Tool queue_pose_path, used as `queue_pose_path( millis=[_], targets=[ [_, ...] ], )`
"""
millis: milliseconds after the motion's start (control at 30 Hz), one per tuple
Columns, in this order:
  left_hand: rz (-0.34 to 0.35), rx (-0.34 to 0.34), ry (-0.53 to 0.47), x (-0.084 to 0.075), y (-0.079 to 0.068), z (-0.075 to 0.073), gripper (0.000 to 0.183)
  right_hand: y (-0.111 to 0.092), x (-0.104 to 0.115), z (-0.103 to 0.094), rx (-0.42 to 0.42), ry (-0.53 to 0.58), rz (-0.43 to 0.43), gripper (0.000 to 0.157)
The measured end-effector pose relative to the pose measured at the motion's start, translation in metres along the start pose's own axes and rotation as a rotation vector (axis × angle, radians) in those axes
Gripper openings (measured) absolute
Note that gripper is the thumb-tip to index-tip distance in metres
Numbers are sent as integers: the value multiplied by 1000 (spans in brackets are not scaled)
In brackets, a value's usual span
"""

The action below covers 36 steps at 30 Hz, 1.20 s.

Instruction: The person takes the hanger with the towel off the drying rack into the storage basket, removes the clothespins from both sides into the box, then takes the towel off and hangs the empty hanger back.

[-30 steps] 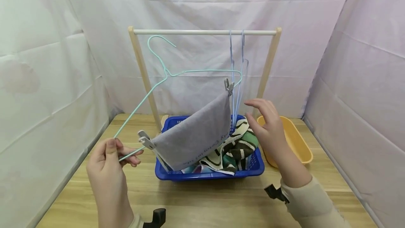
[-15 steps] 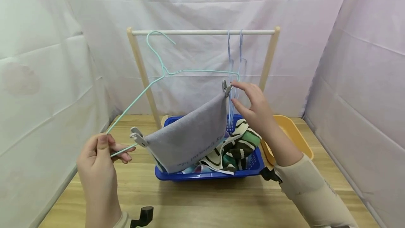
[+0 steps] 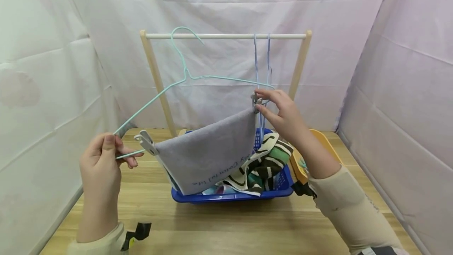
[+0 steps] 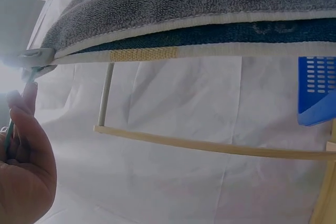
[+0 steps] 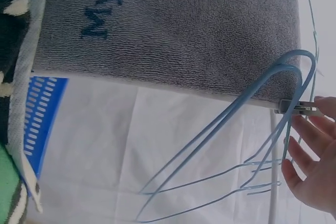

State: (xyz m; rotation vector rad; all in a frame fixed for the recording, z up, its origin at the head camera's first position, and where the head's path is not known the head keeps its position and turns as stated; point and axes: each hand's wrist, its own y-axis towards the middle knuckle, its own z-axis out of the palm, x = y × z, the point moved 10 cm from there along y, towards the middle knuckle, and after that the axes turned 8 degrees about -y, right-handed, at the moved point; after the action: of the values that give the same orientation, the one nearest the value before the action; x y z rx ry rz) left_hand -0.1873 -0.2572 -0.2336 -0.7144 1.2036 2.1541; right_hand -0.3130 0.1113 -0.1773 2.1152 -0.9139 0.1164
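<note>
My left hand [image 3: 102, 156] grips the left corner of a mint-green wire hanger [image 3: 148, 103], thumb laid along the wire. A grey towel [image 3: 209, 152] with dark lettering hangs folded over the hanger's lower bar. One grey clothespin [image 3: 146, 143] clamps the towel's left end, close to the left hand. At the right end, the thumb and fingers of my right hand [image 3: 284, 117] pinch a second clothespin [image 5: 294, 107], its jaws at the towel edge. The hanger's hook [image 3: 182, 28] overlaps the rack's rail in the head view.
Behind stands a wooden rack with a white rail [image 3: 226, 36], bearing two blue hangers [image 3: 256, 58] at its right. Below the towel, a blue basket [image 3: 233, 197] holds a striped green-brown cloth [image 3: 269, 164] and other fabric. A yellow tray [image 3: 327, 145] is partly behind the right forearm.
My right hand has moved left from beside the basket and taken hold of the right clothespin. My left hand has shifted left and up, and the hanger's hook has risen to the rail's height.
</note>
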Motion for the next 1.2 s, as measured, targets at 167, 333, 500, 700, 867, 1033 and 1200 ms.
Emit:
queue_pose_path(
  millis=[167, 333, 500, 700, 867, 1033, 1200],
  targets=[
    [11, 55, -57, 1, 9, 4, 28, 0, 3, -7, 21, 25, -16, 42],
    [17, 120, -125, 3, 17, 9, 26, -3, 3, -11, 110, 27, -6, 42],
    [54, 164, -140, -1, 23, 12, 27, -4, 6, -13, 197, -4, -19, 42],
    [108, 201, -28, -6, 30, 13, 27, -7, 11, -16, 221, -28, -63, 36],
    [131, 228, -31, -6, 34, 12, 26, -10, 11, -17, 202, -19, -82, 30],
    [121, 189, 30, -6, 35, 7, 27, -12, 10, -19, 184, -14, -72, 28],
    [126, 140, 192, -9, 35, 5, 30, -15, 11, -21, 175, -45, -66, 28]
  ],
)
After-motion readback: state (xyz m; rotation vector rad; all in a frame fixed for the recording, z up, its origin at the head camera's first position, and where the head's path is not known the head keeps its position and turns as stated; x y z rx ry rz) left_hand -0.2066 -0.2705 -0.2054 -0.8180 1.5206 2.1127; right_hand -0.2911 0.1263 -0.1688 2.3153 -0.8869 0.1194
